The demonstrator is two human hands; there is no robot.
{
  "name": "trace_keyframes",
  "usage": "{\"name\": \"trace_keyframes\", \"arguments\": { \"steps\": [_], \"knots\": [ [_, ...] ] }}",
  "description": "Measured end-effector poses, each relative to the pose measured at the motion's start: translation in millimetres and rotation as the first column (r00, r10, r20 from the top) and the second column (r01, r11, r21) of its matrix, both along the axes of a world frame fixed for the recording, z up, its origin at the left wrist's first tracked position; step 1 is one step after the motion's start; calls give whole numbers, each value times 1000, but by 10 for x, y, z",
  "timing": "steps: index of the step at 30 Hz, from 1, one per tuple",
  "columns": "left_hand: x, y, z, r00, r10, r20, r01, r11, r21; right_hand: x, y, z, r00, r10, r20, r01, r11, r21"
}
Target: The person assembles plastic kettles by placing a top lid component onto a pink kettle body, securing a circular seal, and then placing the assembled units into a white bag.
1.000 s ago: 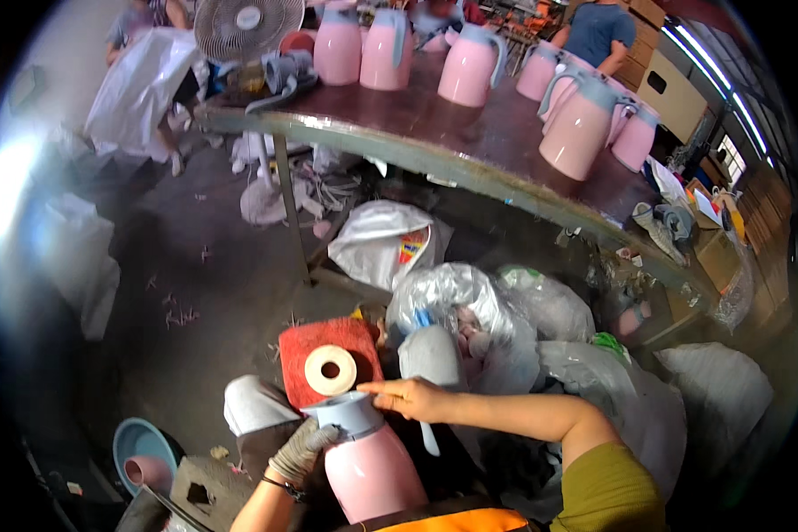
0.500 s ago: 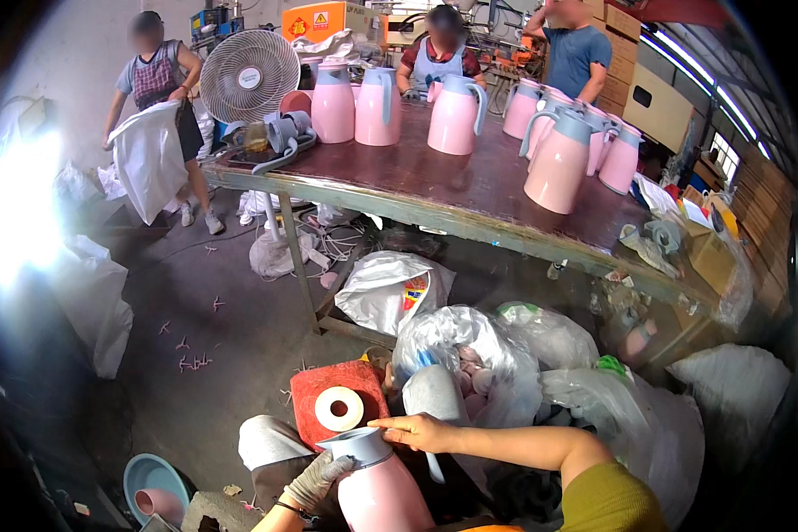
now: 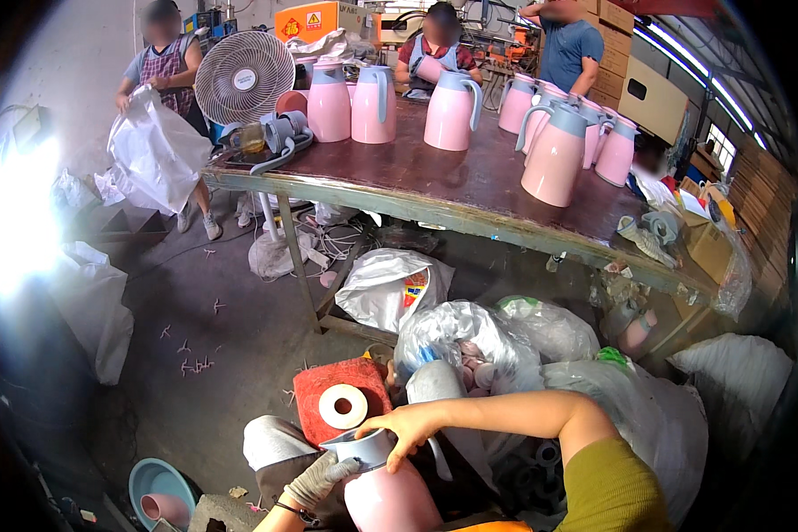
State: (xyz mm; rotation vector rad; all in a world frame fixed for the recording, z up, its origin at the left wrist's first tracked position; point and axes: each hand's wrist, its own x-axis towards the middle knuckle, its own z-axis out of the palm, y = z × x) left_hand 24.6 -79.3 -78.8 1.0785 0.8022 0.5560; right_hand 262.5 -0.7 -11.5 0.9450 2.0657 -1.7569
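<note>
A pink thermos jug (image 3: 390, 501) with a grey-blue spouted collar (image 3: 364, 449) stands before me at the lower middle. My left hand (image 3: 317, 481), in a pale glove, grips its neck from the left. My bare right hand (image 3: 406, 427) curls over the collar, thumb against its near side and fingertips at the top opening. Its finger ends are partly hidden there. A roll of cream tape (image 3: 342, 406) lies on a red stool (image 3: 309, 387) just beyond the jug. The lower part of the jug is cut off by the frame.
A long table (image 3: 399, 177) ahead bears several pink jugs (image 3: 554, 168) and a fan (image 3: 245, 78) stands at its left. Clear bags (image 3: 629, 417) of parts crowd my right. A blue basin (image 3: 161, 483) holds a pink cup. Three co-workers stand beyond.
My right hand has moved from lying along the collar's rim to curling over it. The co-worker at left lifts the white bag, and the one behind the table now holds a pink jug.
</note>
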Motion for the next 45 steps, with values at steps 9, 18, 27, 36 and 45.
{"name": "trace_keyframes", "arguments": {
  "steps": [9,18,27,36,45],
  "knots": [
    [-47,88,-157,998,-39,39,38,999,25,-76,120,19,999,12,41,-7,995,-102],
    [11,66,-91,994,-67,81,73,994,-78,-4,26,56,1000,16,19,-16,999,-34],
    [109,221,438,977,-207,57,205,977,52,154,-31,209,994,29,-102,7,942,335],
    [336,343,432,978,-207,-2,196,921,336,445,-367,505,976,-199,-92,219,893,393],
    [410,979,-287,393,432,-812,551,596,584,790,-112,939,888,-392,-242,449,623,640]
  ]
}}
